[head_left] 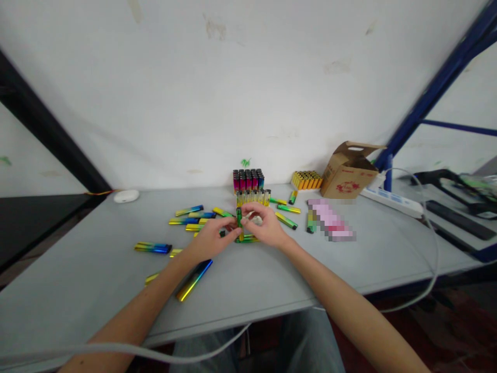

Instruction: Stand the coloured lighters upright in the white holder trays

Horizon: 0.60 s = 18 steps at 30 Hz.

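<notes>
Between my two hands stands a green and yellow lighter (239, 220), held upright by the fingertips. My left hand (217, 235) pinches it from the left, low down, and my right hand (264, 223) has its fingers closed on it from the right. Just behind them is a row of upright yellow lighters (254, 197), partly covered by my fingers. Farther back, a block of pink and blue lighters with dark tops (248, 180) stands by the wall. Under my hands lie more green and yellow lighters, half hidden.
Loose blue and yellow lighters (153, 247) lie on the left, with a longer blue and gold piece (194, 280) nearer me. An open cardboard box (347, 173) stands right of a yellow-orange block of small cylinders (307, 180). A power strip (394, 202) and white cable (435, 248) are at right.
</notes>
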Motion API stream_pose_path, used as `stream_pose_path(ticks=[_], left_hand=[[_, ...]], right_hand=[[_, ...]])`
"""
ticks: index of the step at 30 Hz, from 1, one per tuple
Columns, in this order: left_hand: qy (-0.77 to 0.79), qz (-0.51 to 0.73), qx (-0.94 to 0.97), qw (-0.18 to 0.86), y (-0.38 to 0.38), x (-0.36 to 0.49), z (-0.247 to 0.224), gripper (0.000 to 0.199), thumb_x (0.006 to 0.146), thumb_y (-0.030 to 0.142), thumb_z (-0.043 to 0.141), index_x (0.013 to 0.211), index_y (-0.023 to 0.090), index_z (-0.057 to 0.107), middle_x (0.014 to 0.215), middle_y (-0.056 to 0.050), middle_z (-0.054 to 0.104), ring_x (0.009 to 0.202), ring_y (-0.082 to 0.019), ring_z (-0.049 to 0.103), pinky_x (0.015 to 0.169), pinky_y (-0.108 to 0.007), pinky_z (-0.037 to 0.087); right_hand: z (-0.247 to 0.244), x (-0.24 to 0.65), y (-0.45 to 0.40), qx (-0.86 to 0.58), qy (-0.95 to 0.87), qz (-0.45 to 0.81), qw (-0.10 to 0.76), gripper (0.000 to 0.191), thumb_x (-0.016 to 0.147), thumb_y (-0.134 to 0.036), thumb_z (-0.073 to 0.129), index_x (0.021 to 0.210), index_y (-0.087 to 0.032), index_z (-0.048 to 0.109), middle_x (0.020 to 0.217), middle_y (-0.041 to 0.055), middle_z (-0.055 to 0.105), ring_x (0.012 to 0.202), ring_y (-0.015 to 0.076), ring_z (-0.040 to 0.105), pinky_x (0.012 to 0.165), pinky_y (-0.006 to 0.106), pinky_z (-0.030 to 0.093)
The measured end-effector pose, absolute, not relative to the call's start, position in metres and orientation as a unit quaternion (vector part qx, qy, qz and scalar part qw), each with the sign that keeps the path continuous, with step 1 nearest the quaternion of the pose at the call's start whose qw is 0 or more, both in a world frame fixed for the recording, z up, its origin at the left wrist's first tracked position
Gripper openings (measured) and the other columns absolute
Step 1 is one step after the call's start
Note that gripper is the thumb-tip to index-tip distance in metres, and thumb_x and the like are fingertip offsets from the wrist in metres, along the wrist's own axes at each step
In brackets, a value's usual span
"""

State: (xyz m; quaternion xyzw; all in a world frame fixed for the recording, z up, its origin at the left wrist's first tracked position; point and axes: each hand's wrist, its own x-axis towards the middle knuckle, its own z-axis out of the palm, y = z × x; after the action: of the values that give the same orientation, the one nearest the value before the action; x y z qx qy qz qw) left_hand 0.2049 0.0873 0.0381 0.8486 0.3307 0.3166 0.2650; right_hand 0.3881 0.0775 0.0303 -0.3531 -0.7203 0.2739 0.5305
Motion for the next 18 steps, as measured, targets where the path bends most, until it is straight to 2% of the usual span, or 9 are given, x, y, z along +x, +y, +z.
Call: stream_pose_path(ticks=[4,7,9,14,18], left_hand=[[0.337,0.32,0.84,0.28,0.087,0.205,0.038,0.017,0.082,0.03,0.056,0.076,0.017,0.064,0.07,-0.001,0.068,0.068,-0.017,0.062,0.068,-0.027,0.048],[0.363,0.338,0.82,0.285,0.088,0.206,0.035,0.014,0.075,0.03,0.064,0.071,0.017,0.063,0.066,-0.001,0.066,0.065,-0.017,0.061,0.065,-0.027,0.047],[0.384,0.369,0.785,0.318,0.09,0.207,0.032,0.015,0.072,0.031,0.067,0.074,0.016,0.064,0.067,-0.002,0.067,0.064,-0.019,0.062,0.063,-0.028,0.048],[0.379,0.412,0.632,0.536,0.092,0.208,0.035,0.025,0.074,0.035,0.07,0.088,0.015,0.062,0.065,-0.004,0.07,0.064,-0.021,0.068,0.068,-0.033,0.053],[0.334,0.426,0.505,0.672,0.09,0.206,0.045,0.02,0.075,0.024,0.07,0.09,0.013,0.063,0.074,-0.007,0.073,0.072,-0.021,0.071,0.074,-0.034,0.055]], right_hand=[[0.03,0.387,0.077,-0.365,-0.71,0.274,0.536,0.016,0.078,-0.025,0.061,0.09,-0.016,0.064,0.088,0.0041,0.064,0.08,0.0149,0.059,0.073,0.029,0.048],[0.031,0.386,0.075,-0.371,-0.709,0.275,0.533,0.016,0.079,-0.028,0.062,0.089,-0.016,0.065,0.09,0.0053,0.065,0.082,0.0153,0.059,0.073,0.029,0.048],[0.032,0.385,0.075,-0.368,-0.712,0.281,0.528,0.016,0.08,-0.029,0.061,0.09,-0.016,0.066,0.095,0.0062,0.065,0.084,0.0157,0.06,0.074,0.029,0.048],[0.031,0.388,0.081,-0.398,-0.675,0.341,0.52,0.025,0.084,-0.033,0.057,0.099,-0.015,0.066,0.096,0.0069,0.067,0.085,0.0161,0.06,0.076,0.029,0.047],[0.027,0.392,0.089,-0.433,-0.626,0.401,0.509,0.032,0.089,-0.041,0.048,0.093,-0.016,0.067,0.093,0.0055,0.069,0.081,0.015,0.06,0.078,0.03,0.047]])
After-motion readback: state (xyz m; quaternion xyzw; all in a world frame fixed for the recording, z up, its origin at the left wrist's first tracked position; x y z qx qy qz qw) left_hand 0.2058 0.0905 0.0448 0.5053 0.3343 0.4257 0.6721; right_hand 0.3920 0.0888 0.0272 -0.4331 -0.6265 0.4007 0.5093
